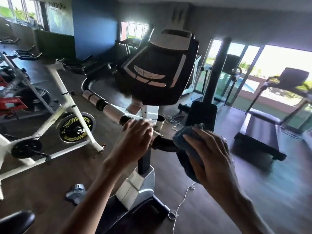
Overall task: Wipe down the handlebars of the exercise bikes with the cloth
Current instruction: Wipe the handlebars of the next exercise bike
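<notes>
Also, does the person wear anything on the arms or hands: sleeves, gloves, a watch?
No gloves or sleeves show: the left hand and right hand are bare, as are both forearms to the frame edge. No watch is visible. Something small glints beside the right hand, too blurred to identify.

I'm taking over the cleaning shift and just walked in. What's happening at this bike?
A person stands at an upright exercise bike in a gym. Their left hand grips the handlebar near its middle, just below the console. Their right hand holds a blue-grey cloth against the handlebar's right side, so that side is being wiped. The left grip has no cloth on it. A white spin bike stands to the left, a treadmill to the right.
</notes>
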`<state>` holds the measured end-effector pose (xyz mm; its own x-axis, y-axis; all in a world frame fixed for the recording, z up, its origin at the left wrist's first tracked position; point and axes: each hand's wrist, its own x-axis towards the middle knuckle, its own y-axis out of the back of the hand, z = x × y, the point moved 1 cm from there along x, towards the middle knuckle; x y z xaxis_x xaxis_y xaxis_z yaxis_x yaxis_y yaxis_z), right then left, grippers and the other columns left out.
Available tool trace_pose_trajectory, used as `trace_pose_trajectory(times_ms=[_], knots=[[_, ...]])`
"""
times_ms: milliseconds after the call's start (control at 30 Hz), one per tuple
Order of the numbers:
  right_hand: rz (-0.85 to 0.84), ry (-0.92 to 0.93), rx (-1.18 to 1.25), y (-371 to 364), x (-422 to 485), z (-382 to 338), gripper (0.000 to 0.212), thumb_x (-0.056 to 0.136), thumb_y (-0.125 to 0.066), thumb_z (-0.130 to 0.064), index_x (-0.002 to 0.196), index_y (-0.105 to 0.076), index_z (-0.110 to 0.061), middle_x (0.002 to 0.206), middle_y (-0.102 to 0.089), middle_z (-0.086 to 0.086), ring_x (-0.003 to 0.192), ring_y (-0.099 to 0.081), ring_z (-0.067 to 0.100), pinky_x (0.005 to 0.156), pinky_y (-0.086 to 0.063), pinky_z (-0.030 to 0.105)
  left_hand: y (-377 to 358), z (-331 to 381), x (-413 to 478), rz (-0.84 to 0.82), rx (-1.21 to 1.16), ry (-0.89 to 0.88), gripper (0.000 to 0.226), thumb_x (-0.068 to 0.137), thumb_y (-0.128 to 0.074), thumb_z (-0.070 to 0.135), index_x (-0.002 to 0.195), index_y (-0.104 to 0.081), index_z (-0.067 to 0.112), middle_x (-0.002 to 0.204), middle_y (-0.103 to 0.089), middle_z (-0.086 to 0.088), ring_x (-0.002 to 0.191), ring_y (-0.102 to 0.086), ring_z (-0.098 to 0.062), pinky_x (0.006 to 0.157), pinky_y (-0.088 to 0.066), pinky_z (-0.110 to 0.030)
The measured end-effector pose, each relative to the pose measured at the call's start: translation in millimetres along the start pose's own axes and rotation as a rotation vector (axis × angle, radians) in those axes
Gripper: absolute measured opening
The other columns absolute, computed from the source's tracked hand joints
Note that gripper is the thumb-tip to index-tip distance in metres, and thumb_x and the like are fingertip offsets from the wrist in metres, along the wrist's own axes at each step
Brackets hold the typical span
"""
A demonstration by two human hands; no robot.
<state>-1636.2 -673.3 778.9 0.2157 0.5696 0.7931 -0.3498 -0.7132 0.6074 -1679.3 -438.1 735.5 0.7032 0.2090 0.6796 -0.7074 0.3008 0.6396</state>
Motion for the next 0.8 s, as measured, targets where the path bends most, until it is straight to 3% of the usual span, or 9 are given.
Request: trace_pose_trajectory(times_ms=[167,400,600,700,800], knots=[[-0.084,-0.010,-0.200,-68,-20,-43,0.062,0.077,-0.079,-0.019,0.132,-0.050,-0.015,0.136,-0.054,0.019,0.128,-0.048,0.037,0.103,-0.042,0.051,3,-41,-6,0.018,0.038,-0.097,0.042,0.101,-0.033,0.028,0.129,-0.060,0.012,0.133,-0.061,-0.005,0.131,-0.051,-0.024,0.116,-0.030,-0.047],[-0.047,-0.277,-0.395,-87,54,-57,0.026,0.085,-0.056,-0.023,0.108,-0.064,-0.013,0.096,-0.064,0.010,0.083,-0.062,0.031,0.073,-0.049,0.037,3,-48,-8,0.093,-0.003,-0.174,0.035,0.102,-0.038,0.022,0.126,-0.061,0.008,0.126,-0.063,-0.008,0.125,-0.053,-0.025,0.114,-0.034,-0.046],[-0.034,-0.167,-0.406,-94,17,-60,0.041,0.086,-0.067,-0.022,0.124,-0.059,-0.007,0.121,-0.060,0.017,0.106,-0.057,0.034,0.092,-0.045,0.042,1,-52,-8,0.107,-0.032,-0.209,0.035,0.102,-0.041,0.021,0.126,-0.062,0.007,0.126,-0.064,-0.009,0.125,-0.055,-0.026,0.113,-0.036,-0.046],[-0.125,-0.249,-0.320,-91,43,-66,0.040,0.092,-0.054,-0.036,0.123,-0.057,-0.010,0.126,-0.057,0.012,0.112,-0.054,0.032,0.096,-0.040,0.040,0,-55,-8,0.128,-0.081,-0.195,0.035,0.103,-0.040,0.023,0.126,-0.062,0.007,0.125,-0.065,-0.009,0.125,-0.055,-0.026,0.111,-0.037,-0.049],[-0.165,-0.308,-0.096,-84,45,-71,0.042,0.089,-0.045,-0.038,0.119,-0.049,-0.010,0.133,-0.049,0.013,0.122,-0.046,0.028,0.104,-0.034,0.038,-3,-52,-10,0.168,-0.117,-0.194,0.038,0.104,-0.037,0.028,0.125,-0.063,0.009,0.125,-0.066,-0.008,0.126,-0.053,-0.022,0.117,-0.029,-0.037]])
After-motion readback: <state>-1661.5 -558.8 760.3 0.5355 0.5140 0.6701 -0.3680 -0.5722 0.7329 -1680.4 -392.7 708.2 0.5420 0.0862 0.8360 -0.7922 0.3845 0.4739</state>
